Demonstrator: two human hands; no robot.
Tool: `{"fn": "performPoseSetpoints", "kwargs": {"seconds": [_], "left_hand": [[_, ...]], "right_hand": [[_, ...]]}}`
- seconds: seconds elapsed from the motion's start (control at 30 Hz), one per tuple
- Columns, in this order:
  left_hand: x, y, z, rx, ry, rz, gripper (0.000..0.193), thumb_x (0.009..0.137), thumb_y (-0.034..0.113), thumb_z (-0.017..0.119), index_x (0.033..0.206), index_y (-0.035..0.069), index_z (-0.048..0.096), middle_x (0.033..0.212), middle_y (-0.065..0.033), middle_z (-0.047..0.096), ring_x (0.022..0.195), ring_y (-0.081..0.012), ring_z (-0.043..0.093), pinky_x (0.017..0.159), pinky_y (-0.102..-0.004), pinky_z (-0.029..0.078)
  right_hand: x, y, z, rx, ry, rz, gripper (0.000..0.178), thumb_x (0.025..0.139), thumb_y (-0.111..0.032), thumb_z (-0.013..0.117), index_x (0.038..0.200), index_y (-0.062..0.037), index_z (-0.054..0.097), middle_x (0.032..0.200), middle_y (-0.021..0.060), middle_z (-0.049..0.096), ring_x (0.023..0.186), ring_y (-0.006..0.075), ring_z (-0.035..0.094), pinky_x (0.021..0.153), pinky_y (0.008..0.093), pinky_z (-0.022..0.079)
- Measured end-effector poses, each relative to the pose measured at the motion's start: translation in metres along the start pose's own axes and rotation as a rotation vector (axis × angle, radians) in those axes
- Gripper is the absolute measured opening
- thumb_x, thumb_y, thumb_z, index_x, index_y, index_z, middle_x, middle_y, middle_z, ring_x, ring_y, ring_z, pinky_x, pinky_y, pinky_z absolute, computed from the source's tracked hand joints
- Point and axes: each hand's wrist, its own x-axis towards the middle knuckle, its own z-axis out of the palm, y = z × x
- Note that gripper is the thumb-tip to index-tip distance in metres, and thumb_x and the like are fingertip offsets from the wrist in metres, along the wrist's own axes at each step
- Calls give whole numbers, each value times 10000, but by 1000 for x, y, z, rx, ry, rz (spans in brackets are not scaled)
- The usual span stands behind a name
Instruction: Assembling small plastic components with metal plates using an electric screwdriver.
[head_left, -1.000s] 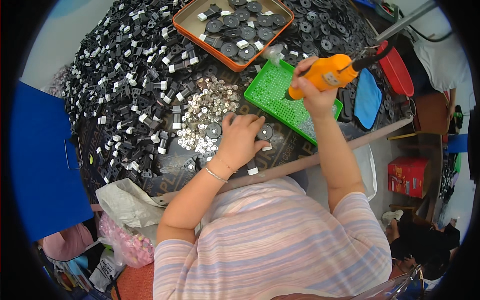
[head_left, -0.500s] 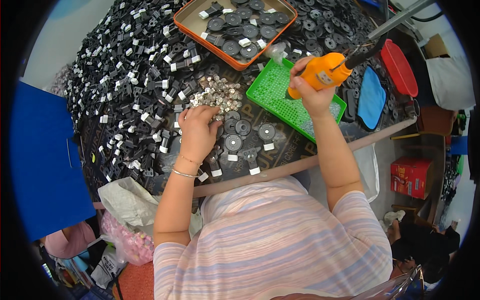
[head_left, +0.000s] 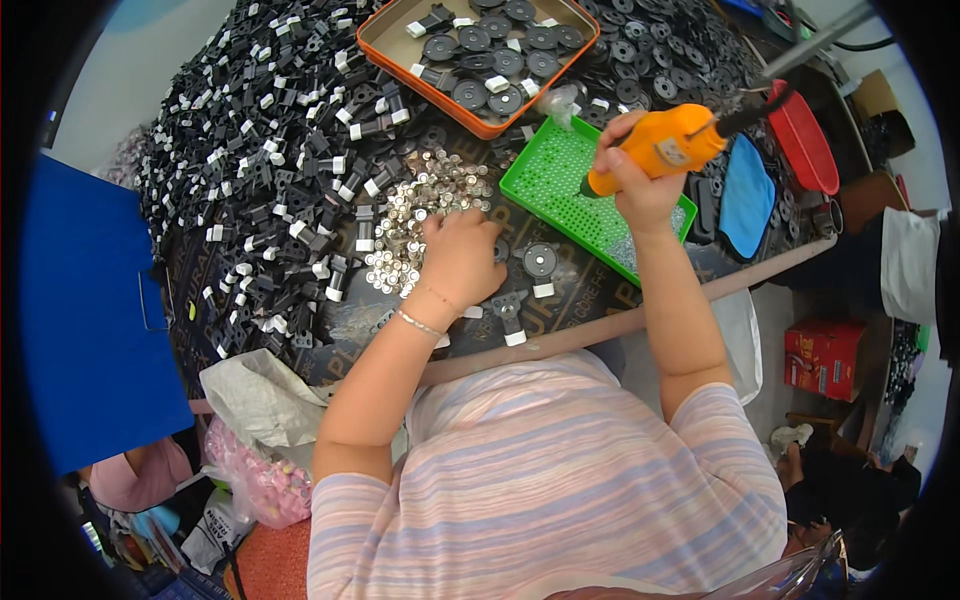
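1 orange driver [head_left: 668,146] in R hand [head_left: 643,192]

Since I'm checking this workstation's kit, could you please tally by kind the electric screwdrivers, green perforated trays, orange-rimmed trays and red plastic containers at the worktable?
Electric screwdriver, in the right hand: 1
Green perforated tray: 1
Orange-rimmed tray: 1
Red plastic container: 1
Total: 4

Lettering [head_left: 540,314] on dark tabletop [head_left: 578,266] and red box [head_left: 822,360]

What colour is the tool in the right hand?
The tool is orange, clearest in the head view.
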Motion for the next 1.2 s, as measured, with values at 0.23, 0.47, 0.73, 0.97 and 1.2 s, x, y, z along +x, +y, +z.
{"fn": "performPoseSetpoints", "kwargs": {"seconds": [0.23,0.47,0.73,0.97,1.2], "left_hand": [[20,-3,6,168,8,-2,221,617,179,764,804,117,665,947,-57,585,997,-238,540,892,-451,348],[-27,13,-20,-253,189,125,115,644,95,725,699,76,626,823,-78,579,884,-283,547,800,-421,386],[-78,30,24,-66,388,224,216,593,188,766,725,100,619,833,-41,544,873,-250,521,911,-430,308],[-66,23,8,-251,291,131,503,565,267,812,990,78,620,1033,-68,520,1055,-253,469,984,-486,234],[-67,19,11,-173,210,104,504,573,303,808,996,77,653,1056,-45,531,1071,-231,464,1004,-525,191]], "right_hand": [[-3,-32,3,153,-10,-72,230,738,37,627,945,23,527,840,111,554,633,146,572,584,250,493],[-18,-42,-2,283,-44,-101,225,751,31,606,958,35,516,901,134,519,650,178,569,604,272,485],[-29,-47,13,206,-94,-45,233,756,-15,606,961,18,501,895,129,497,647,177,554,610,288,477],[-35,-49,19,188,-167,-21,249,774,-78,624,972,1,495,907,126,487,651,178,544,610,293,473],[-39,-50,26,181,-180,-17,251,774,-80,635,968,0,497,890,127,490,639,173,547,597,284,482]]}}
